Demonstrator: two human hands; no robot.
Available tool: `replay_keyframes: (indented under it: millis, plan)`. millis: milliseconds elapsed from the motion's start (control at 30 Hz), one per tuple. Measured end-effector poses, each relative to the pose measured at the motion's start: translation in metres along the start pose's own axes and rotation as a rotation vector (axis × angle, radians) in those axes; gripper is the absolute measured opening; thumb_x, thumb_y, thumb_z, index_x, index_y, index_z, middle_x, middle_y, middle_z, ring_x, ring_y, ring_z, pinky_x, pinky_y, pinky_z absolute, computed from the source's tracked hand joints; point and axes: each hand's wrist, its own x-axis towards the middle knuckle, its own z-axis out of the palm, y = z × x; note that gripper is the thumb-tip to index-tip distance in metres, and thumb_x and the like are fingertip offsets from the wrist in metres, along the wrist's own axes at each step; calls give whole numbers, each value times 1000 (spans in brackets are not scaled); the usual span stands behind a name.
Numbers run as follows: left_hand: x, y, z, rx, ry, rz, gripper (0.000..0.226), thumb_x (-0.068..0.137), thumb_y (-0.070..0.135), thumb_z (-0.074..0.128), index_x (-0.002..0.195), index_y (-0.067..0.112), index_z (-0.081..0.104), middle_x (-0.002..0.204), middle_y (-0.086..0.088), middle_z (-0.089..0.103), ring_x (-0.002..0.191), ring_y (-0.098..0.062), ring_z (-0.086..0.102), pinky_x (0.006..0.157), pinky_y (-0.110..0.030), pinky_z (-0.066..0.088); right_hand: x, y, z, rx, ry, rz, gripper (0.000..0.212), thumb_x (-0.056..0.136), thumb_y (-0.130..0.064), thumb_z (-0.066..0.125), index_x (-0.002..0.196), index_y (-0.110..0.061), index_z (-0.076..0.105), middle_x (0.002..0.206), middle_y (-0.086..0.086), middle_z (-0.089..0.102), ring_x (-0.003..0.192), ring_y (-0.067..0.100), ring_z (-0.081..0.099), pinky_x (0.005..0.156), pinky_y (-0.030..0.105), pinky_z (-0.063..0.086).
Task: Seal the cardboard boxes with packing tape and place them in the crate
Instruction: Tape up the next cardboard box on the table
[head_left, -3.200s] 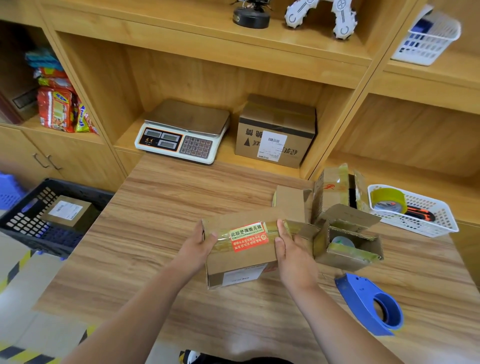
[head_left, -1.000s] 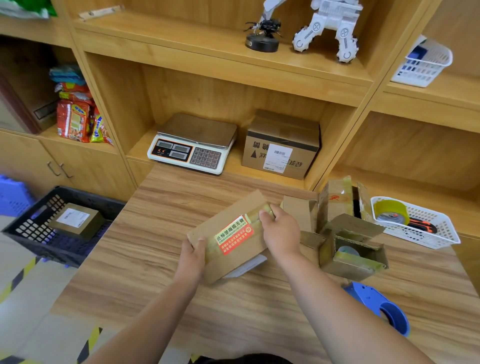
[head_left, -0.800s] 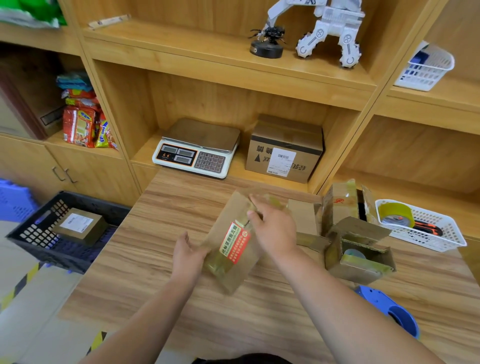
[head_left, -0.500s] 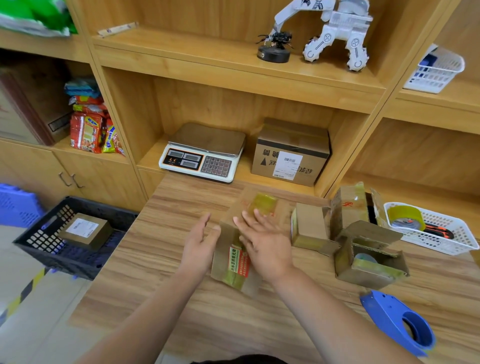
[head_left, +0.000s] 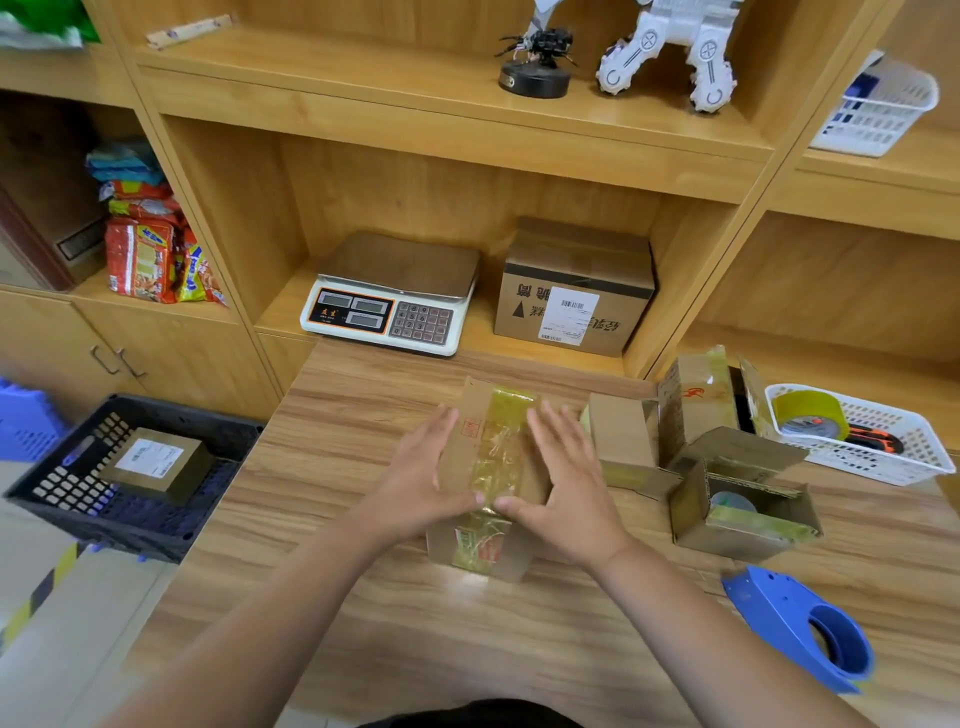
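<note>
The cardboard box stands mid-surface, with yellowish tape along its top and down the near face. The left hand and right hand press on it with straight fingers, grasping nothing. One sealed box lies in the crate. This one probably goes next. An open box to the right, and others beside it, await tape.

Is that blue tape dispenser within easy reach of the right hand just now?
Probably yes. The right hand lies open on the box, holding nothing. The dispenser sits on the same side, near the front of the table, with only bare wood between them.
</note>
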Motion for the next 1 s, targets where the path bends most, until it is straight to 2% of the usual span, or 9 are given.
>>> replay_keyframes:
  millis: [133,233,333,433,533,633,733,833,1000]
  plan:
    - [20,-2,-5,161,-100,39,125,51,74,62,149,36,-5,141,36,-22,141,0,-13,118,-38,4,18,7,-6,22,-147,99,137,52,-81,63,145,-32,-25,152,-11,-33,135,5,-35,113,35,-12]
    - [29,-6,-7,272,-187,69,127,51,79,59,146,38,-14,136,35,-38,134,7,-29,119,-40,1,29,12,-7,-22,-251,103,144,51,-82,65,137,-30,-38,147,-6,-42,132,10,-41,112,36,-17]
    - [38,-7,-14,415,-236,132,126,51,84,57,135,43,-27,138,28,-44,128,8,-39,116,-36,-8,37,15,-7,-45,-317,93,142,50,-84,62,124,-34,-48,140,-7,-48,129,11,-44,113,38,-17]
    - [50,-2,-19,561,-266,214,128,51,85,56,127,44,-39,144,14,-43,127,2,-43,110,-33,-19,42,17,-7,-44,-322,87,147,46,-86,59,137,-25,-39,150,-9,-37,137,11,-35,116,38,-11]
    - [64,6,-24,629,-332,266,134,52,84,59,135,36,-34,143,6,-45,123,1,-49,102,-28,-28,46,18,-8,-43,-284,88,148,44,-85,60,147,-19,-24,152,-13,-21,140,11,-19,113,31,-6]
    - [78,12,-27,665,-398,287,136,53,83,62,143,33,-27,142,6,-46,123,-2,-49,102,-29,-29,50,19,-8,-44,-268,79,146,48,-80,65,149,-16,-18,151,-13,-15,139,13,-12,110,28,-3]
    - [89,15,-27,649,-442,250,135,54,79,67,146,33,-21,149,8,-37,134,-9,-38,108,-34,-19,53,19,-8,-36,-258,81,145,49,-77,67,149,-15,-17,150,-13,-12,137,12,-10,109,26,-3]
    - [99,17,-25,603,-408,228,136,52,72,74,150,31,-11,155,10,-10,139,-8,-11,110,-33,-1,56,18,-8,-23,-250,86,146,48,-76,69,149,-14,-15,145,-17,-8,135,11,-6,109,25,-1]
    - [113,20,-24,579,-346,246,130,51,71,76,151,26,6,136,5,24,112,-9,17,97,-26,20,63,19,-10,-51,-227,107,142,50,-76,71,151,-13,-7,139,-11,7,128,19,11,115,31,15]
